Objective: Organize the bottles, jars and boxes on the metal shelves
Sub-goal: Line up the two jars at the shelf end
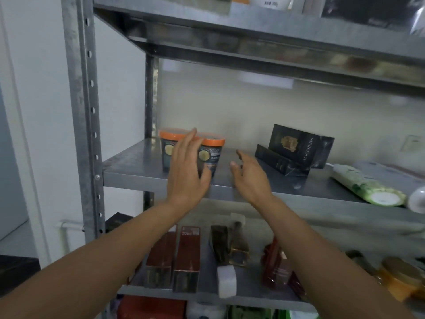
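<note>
Two dark jars with orange lids stand side by side at the left end of the middle metal shelf. My left hand is stretched flat in front of them, fingers straight, holding nothing. My right hand hovers just right of the jars over the shelf's front edge, fingers loosely spread and empty. Further right, a black box stands upright behind another black box lying flat. A green and white tube lies on its side near the right edge.
The shelf below carries two red-brown boxes, a white block, dark bottles and amber jars. A perforated steel upright runs down the left. The upper shelf overhangs close above.
</note>
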